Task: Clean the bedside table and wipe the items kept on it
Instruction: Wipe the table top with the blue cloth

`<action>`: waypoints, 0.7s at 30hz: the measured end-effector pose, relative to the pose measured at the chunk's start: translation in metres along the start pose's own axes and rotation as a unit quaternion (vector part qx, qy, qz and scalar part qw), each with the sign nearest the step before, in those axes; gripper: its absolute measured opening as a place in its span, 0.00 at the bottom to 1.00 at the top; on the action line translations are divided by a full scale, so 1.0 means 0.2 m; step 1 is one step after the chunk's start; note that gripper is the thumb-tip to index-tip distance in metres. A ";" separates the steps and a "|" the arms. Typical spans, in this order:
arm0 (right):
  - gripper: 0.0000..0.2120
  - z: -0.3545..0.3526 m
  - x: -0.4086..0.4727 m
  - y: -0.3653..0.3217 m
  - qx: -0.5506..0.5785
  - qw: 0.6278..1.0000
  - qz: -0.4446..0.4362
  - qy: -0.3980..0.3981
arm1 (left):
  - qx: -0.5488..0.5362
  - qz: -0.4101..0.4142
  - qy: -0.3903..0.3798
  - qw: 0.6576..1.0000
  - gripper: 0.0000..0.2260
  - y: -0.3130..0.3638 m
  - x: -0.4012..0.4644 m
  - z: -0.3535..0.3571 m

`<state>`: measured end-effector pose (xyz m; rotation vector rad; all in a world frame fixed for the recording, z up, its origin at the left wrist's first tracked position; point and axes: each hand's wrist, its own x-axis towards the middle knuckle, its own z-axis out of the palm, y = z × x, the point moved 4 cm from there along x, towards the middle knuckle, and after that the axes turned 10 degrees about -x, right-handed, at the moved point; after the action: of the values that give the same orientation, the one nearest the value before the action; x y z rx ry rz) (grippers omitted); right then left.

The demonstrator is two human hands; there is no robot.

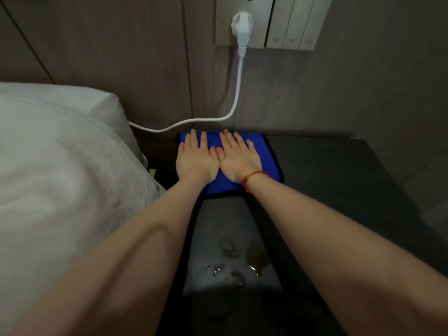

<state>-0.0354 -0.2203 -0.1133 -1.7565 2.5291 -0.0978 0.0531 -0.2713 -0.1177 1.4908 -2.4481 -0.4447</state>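
Note:
A blue cloth (pixel 268 156) with a black border lies flat at the back of the dark bedside table (pixel 339 180), close to the wall. My left hand (pixel 195 158) presses on the cloth's left half with straight fingers. Beside it, thumbs touching, my right hand (pixel 238 158) lies flat on the right half, a red string bracelet on its wrist. Nearer to me the tabletop carries water droplets (pixel 214 270) and a brownish spill (pixel 257 259).
A bed with white bedding (pixel 63 170) borders the table on the left. A white cable (pixel 232 110) runs from a wall plug (pixel 242 25) down behind the table toward the bed. Wood-look wall panels stand behind.

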 end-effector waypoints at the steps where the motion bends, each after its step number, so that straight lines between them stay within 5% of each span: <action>1: 0.25 0.00 0.03 0.00 -0.002 1.000 0.000 0.002 | 0.002 -0.002 -0.002 1.000 0.25 0.00 0.03 0.00; 10: 0.25 0.01 0.01 0.01 -0.003 1.000 0.001 0.002 | 0.002 0.004 -0.016 1.000 0.25 0.01 0.00 0.00; 21: 0.26 0.06 -0.50 -0.09 0.007 1.000 -0.001 -0.006 | -0.006 0.000 -0.016 1.000 0.25 -0.02 -0.53 -0.03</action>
<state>0.0169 -0.1336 -0.1219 -1.7475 2.5118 -0.1047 0.1062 -0.1789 -0.1191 1.4892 -2.4658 -0.4859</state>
